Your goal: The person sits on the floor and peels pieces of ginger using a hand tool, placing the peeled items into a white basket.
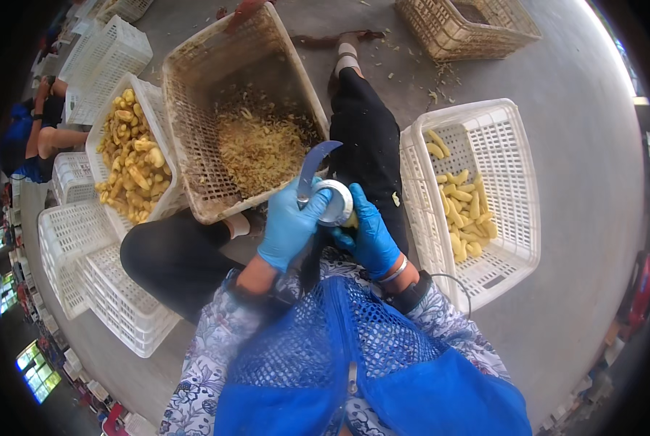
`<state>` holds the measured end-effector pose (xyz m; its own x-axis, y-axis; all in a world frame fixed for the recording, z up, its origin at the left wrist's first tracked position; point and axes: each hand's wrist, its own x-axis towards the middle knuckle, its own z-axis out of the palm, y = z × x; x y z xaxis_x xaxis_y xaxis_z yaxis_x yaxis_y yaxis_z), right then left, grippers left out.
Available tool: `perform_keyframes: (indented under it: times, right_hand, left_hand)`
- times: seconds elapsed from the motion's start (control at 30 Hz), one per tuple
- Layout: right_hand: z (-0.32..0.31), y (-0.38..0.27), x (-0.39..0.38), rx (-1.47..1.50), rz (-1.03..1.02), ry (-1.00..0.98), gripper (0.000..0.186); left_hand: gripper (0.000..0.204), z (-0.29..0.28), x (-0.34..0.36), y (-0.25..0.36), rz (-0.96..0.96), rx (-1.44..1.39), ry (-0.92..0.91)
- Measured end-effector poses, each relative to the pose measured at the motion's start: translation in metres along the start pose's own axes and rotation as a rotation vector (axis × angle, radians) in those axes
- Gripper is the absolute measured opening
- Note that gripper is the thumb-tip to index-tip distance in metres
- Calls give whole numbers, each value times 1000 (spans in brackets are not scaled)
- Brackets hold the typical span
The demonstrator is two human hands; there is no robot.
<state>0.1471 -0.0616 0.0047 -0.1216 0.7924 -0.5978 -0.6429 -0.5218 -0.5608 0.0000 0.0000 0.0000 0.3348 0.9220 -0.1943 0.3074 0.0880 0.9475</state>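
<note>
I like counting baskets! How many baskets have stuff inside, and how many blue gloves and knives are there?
White baskets holding yellow pieces: 2, one at left and one at right
Tan basket of peelings: 1
Blue-gloved hands: 2, left hand and right hand
Curved knife: 1
Total: 6

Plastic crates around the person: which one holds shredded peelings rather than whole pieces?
The tilted beige plastic crate straight ahead of the hands holds a heap of yellow peelings. The white crates left and right hold whole yellow pieces.
</note>
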Motion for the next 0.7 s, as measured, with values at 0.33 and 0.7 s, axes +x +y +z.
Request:
perform_keyframes:
  times: [0.33,0.7]
  right_hand:
    - [4,6,5,247,117,48,52]
    - [-7,12,8,180,86,-10,44]
  left_hand:
    - [26,-7,-1,-3,130,114,104]
    - [33,-4,-1,10,216,201,127]
